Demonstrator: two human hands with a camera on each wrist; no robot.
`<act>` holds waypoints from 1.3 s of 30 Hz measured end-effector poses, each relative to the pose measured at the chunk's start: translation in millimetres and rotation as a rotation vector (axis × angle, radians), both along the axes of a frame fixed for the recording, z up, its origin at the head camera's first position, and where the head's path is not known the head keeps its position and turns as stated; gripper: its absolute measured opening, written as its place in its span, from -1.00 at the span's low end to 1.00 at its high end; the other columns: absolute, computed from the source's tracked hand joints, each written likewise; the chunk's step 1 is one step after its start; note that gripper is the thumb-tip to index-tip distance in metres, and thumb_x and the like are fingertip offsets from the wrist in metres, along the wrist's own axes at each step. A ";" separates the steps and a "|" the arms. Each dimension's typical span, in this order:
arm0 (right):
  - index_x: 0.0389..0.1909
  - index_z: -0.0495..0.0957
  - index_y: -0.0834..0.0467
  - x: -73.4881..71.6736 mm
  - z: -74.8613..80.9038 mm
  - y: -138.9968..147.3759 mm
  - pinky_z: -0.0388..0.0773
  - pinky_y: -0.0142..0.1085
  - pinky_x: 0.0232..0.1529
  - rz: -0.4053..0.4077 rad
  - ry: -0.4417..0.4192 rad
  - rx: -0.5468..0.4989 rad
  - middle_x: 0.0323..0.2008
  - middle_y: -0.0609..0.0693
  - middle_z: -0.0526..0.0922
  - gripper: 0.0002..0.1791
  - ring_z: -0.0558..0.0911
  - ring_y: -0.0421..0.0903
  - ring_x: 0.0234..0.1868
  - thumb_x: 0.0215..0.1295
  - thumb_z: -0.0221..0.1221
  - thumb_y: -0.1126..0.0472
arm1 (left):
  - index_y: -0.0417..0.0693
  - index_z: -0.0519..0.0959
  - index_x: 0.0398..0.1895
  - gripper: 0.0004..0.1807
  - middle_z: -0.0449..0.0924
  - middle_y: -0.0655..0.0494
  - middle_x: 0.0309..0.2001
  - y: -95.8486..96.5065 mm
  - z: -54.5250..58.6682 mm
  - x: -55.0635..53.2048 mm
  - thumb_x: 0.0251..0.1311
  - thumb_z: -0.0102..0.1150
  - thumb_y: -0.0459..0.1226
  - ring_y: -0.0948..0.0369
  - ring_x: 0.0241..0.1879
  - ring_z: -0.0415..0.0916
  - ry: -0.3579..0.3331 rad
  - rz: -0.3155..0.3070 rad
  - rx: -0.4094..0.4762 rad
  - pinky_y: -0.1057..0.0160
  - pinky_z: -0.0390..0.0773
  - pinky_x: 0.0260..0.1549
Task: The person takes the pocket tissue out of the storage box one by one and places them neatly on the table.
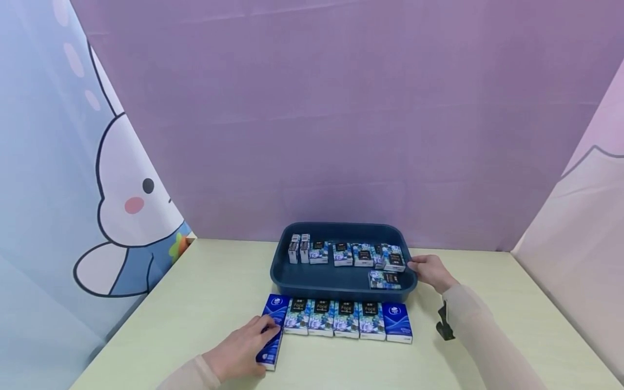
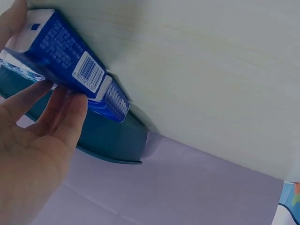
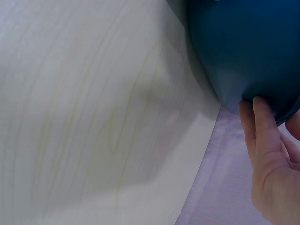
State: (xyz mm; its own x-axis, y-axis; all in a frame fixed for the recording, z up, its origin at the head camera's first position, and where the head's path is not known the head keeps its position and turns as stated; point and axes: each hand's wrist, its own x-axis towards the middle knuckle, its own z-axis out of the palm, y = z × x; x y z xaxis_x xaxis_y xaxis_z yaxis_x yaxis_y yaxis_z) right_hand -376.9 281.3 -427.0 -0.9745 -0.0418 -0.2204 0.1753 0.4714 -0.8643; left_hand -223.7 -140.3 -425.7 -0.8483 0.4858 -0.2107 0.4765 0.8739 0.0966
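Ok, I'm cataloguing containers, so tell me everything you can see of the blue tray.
The tray is dark blue, smooth and plastic-looking: shallow, open-topped, rectangular with rounded corners and a rim. It sits upright on the pale table before the purple backdrop. Small packs stand or lie inside, leaving part of its floor bare. The right hand holds its right end, fingers against the outer wall. A row of packs lies along its near side; contact there is unclear.
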 end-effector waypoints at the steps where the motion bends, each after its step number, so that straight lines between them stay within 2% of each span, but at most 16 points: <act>1: 0.22 0.15 0.56 0.1 0.2 0.2 0.43 0.00 0.08 0.004 0.003 0.002 0.14 0.47 0.33 -0.51 0.50 0.21 0.07 0.40 -0.14 0.29 | -0.01 0.41 0.21 -0.17 0.30 0.10 0.15 0.3 0.4 0.2 -0.22 0.40 0.06 0.18 0.01 0.29 -0.007 0.005 -0.001 0.07 0.48 0.03; 7: 0.22 0.16 0.55 -0.5 0.3 0.6 0.43 0.00 0.08 -0.004 0.001 0.006 0.14 0.46 0.34 -0.52 0.49 0.21 0.07 0.40 -0.15 0.29 | 0.00 0.41 0.21 -0.18 0.34 0.07 0.14 3.2 9.6 1.2 -0.19 0.38 0.09 0.15 0.02 0.33 0.002 -0.008 -0.015 0.07 0.50 0.01; 13: 0.21 0.16 0.55 -0.3 0.4 1.8 0.43 0.00 0.08 -0.001 0.003 0.010 0.14 0.46 0.34 -0.52 0.49 0.22 0.08 0.40 -0.16 0.30 | -0.04 0.45 0.16 -0.32 0.40 0.07 0.08 11.6 36.7 -2.3 -0.06 0.32 0.02 0.17 0.00 0.39 0.096 -0.085 0.022 0.16 0.56 -0.07; 19: 0.21 0.16 0.55 0.0 1.5 3.1 0.43 0.01 0.08 -0.003 0.005 0.008 0.14 0.47 0.34 -0.52 0.49 0.22 0.08 0.40 -0.16 0.29 | -0.01 0.49 0.11 -0.50 0.46 0.13 0.04 30.6 64.2 -22.3 0.08 0.24 -0.09 0.22 0.01 0.44 0.256 -0.254 0.081 0.25 0.55 -0.06; 24: 0.21 0.17 0.55 0.2 2.1 3.9 0.44 0.00 0.08 -0.011 -0.003 0.016 0.14 0.46 0.34 -0.52 0.49 0.21 0.08 0.41 -0.17 0.29 | -0.01 0.52 0.06 -0.60 0.50 0.16 0.02 54.2 80.3 -45.7 0.13 0.20 -0.15 0.26 0.00 0.46 0.339 -0.425 0.128 0.34 0.53 -0.06; 27: 0.21 0.17 0.56 0.3 1.5 4.3 0.45 0.00 0.07 -0.003 0.006 0.008 0.13 0.47 0.34 -0.52 0.51 0.20 0.05 0.40 -0.16 0.29 | 0.01 0.54 0.04 -0.63 0.51 0.16 0.00 70.8 86.9 -60.6 0.13 0.20 -0.17 0.26 -0.01 0.48 0.390 -0.485 0.084 0.37 0.52 -0.05; 32: 0.18 0.18 0.58 1.2 0.8 3.4 0.47 -0.02 0.04 0.007 0.030 -0.011 0.11 0.48 0.36 -0.52 0.54 0.19 0.02 0.38 -0.13 0.31 | 0.05 0.52 0.06 -0.61 0.51 0.17 0.03 103.1 95.2 -83.6 0.14 0.19 -0.15 0.27 0.04 0.45 0.416 -0.493 -0.083 0.38 0.48 0.02; 35: 0.18 0.19 0.58 1.4 -0.2 2.5 0.47 -0.02 0.04 0.008 0.030 -0.019 0.11 0.48 0.36 -0.53 0.53 0.20 0.03 0.38 -0.13 0.32 | 0.11 0.50 0.11 -0.60 0.47 0.20 0.08 122.8 94.7 -96.6 0.17 0.16 -0.14 0.28 0.10 0.40 0.395 -0.498 -0.184 0.39 0.44 0.06; 39: 0.18 0.20 0.57 1.5 -1.3 -0.3 0.47 -0.02 0.04 -0.001 0.027 -0.021 0.12 0.47 0.36 -0.54 0.51 0.22 0.06 0.38 -0.13 0.32 | 0.15 0.46 0.14 -0.59 0.40 0.21 0.16 147.2 85.0 -113.3 0.19 0.13 -0.14 0.29 0.14 0.34 0.359 -0.546 -0.283 0.40 0.44 0.04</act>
